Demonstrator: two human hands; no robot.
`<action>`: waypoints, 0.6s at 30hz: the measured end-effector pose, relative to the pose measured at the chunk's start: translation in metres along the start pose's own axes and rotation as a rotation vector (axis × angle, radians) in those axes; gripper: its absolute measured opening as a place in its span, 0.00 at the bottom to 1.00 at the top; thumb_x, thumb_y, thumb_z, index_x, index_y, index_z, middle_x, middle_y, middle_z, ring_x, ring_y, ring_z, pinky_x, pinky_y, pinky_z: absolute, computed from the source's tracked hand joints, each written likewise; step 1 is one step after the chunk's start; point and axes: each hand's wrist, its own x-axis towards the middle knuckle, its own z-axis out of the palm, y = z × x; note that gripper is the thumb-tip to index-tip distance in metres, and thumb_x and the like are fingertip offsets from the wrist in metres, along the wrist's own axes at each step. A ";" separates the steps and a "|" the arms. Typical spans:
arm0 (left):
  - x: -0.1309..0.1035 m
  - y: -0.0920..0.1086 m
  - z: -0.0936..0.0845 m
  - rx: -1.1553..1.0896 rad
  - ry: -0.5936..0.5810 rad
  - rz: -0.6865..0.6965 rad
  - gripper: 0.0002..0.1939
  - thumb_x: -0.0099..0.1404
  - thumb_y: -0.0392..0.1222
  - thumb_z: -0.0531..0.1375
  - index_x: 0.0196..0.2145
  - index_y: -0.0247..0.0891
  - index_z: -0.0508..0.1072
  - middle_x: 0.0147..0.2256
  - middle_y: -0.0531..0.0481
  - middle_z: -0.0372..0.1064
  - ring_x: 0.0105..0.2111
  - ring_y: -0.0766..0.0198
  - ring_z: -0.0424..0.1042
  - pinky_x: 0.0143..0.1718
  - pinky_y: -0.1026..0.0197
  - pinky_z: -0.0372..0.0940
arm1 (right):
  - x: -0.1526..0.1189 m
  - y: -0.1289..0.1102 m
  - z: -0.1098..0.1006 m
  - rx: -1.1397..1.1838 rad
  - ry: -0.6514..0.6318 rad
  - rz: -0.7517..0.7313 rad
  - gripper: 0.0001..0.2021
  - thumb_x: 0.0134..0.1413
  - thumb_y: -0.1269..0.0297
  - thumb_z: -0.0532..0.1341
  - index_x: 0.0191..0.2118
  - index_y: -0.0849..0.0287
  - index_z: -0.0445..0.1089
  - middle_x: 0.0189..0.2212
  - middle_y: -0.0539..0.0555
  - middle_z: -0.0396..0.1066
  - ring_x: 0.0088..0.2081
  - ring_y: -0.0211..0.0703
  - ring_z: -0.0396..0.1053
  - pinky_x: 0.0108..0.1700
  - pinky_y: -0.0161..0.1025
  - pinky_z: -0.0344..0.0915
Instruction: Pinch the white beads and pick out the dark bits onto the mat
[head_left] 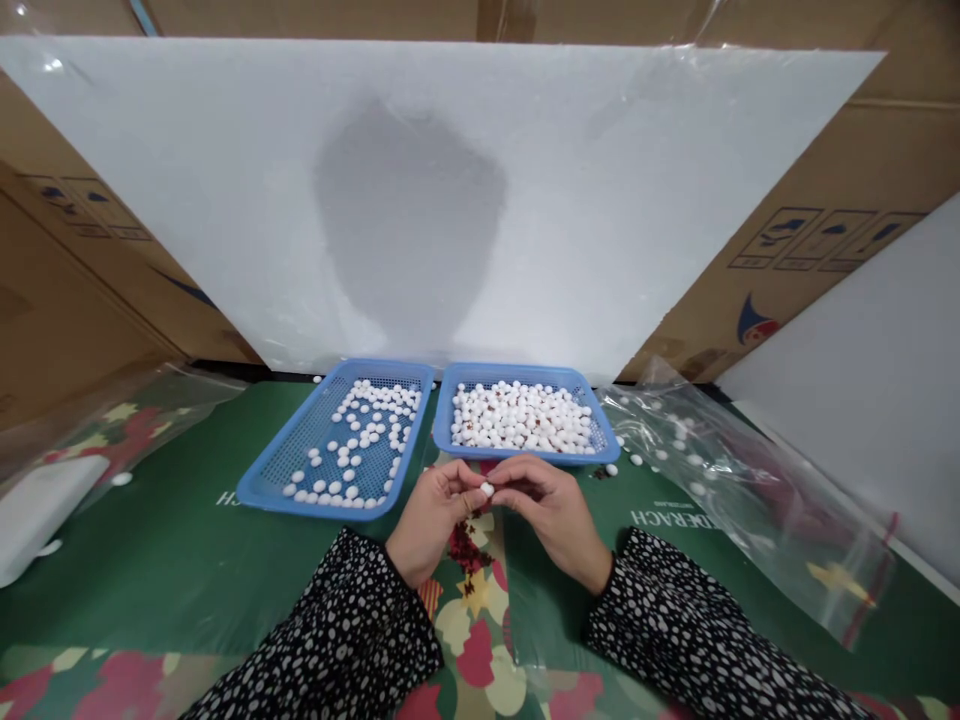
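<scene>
My left hand and my right hand meet in front of the baskets, fingertips almost touching. Between them is one small white ball, pinched by the thumb and fingers of both hands. Just beyond my right hand stands a blue plastic basket heaped with white balls, with brownish-red bits among them. To the left, a second blue basket holds a looser spread of white balls. Dark red scraps lie on the table below my hands.
A clear plastic bag lies at the right, with several white balls near it. A white object and another clear bag are at the left. A white board leans on cardboard boxes behind the baskets.
</scene>
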 end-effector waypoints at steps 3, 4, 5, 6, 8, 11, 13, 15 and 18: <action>0.000 -0.004 0.001 -0.019 0.028 0.003 0.14 0.51 0.42 0.71 0.26 0.35 0.70 0.25 0.52 0.72 0.26 0.68 0.66 0.30 0.66 0.58 | 0.000 -0.002 0.001 -0.055 0.010 -0.052 0.03 0.56 0.68 0.67 0.36 0.53 0.78 0.36 0.51 0.74 0.39 0.43 0.72 0.42 0.40 0.68; 0.000 -0.005 0.001 -0.024 0.038 0.011 0.14 0.51 0.42 0.72 0.26 0.35 0.70 0.25 0.52 0.72 0.26 0.68 0.66 0.30 0.66 0.58 | -0.001 -0.003 0.001 -0.070 0.012 -0.070 0.03 0.56 0.68 0.66 0.36 0.53 0.78 0.36 0.52 0.75 0.39 0.44 0.72 0.43 0.41 0.68; 0.000 -0.005 0.001 -0.026 0.047 0.019 0.14 0.50 0.42 0.72 0.26 0.34 0.70 0.25 0.52 0.72 0.26 0.68 0.67 0.30 0.65 0.59 | -0.001 -0.004 0.001 -0.083 0.009 -0.085 0.03 0.57 0.68 0.66 0.36 0.53 0.78 0.36 0.52 0.75 0.40 0.44 0.72 0.43 0.42 0.68; 0.000 -0.006 0.001 -0.026 0.054 0.026 0.14 0.50 0.42 0.72 0.26 0.34 0.70 0.25 0.52 0.72 0.26 0.67 0.67 0.30 0.65 0.59 | -0.001 -0.005 0.002 -0.095 0.002 -0.099 0.03 0.57 0.67 0.66 0.36 0.53 0.77 0.36 0.52 0.75 0.40 0.44 0.72 0.44 0.42 0.68; -0.001 -0.004 0.002 -0.018 0.057 0.027 0.15 0.51 0.43 0.72 0.26 0.34 0.70 0.25 0.52 0.71 0.26 0.67 0.67 0.30 0.65 0.59 | -0.002 -0.007 0.003 -0.123 -0.009 -0.126 0.04 0.55 0.66 0.67 0.37 0.53 0.77 0.38 0.52 0.74 0.41 0.45 0.72 0.44 0.43 0.68; -0.001 0.002 0.004 -0.020 0.020 -0.003 0.16 0.53 0.46 0.71 0.29 0.35 0.70 0.27 0.52 0.70 0.26 0.67 0.66 0.31 0.65 0.59 | 0.002 -0.011 0.003 -0.179 0.003 -0.172 0.05 0.54 0.65 0.68 0.37 0.54 0.75 0.38 0.52 0.74 0.41 0.46 0.72 0.44 0.44 0.68; -0.001 0.007 0.004 -0.029 0.009 0.005 0.17 0.57 0.50 0.68 0.36 0.36 0.70 0.29 0.52 0.70 0.26 0.68 0.64 0.29 0.65 0.57 | 0.011 -0.015 0.001 -0.236 0.019 -0.203 0.03 0.56 0.65 0.66 0.36 0.54 0.73 0.36 0.52 0.74 0.39 0.46 0.72 0.43 0.44 0.68; -0.001 0.012 0.004 -0.028 0.034 0.030 0.17 0.62 0.52 0.63 0.41 0.37 0.69 0.31 0.52 0.69 0.27 0.68 0.62 0.29 0.65 0.56 | 0.024 -0.018 -0.004 -0.342 0.053 -0.251 0.01 0.59 0.65 0.64 0.37 0.54 0.72 0.35 0.53 0.74 0.40 0.47 0.72 0.44 0.45 0.68; 0.000 0.016 0.002 0.003 0.072 0.089 0.08 0.63 0.43 0.60 0.37 0.39 0.67 0.32 0.51 0.69 0.31 0.66 0.64 0.32 0.64 0.58 | 0.039 -0.017 -0.012 -0.563 0.138 -0.370 0.06 0.61 0.67 0.61 0.43 0.53 0.72 0.44 0.57 0.74 0.48 0.52 0.69 0.52 0.51 0.63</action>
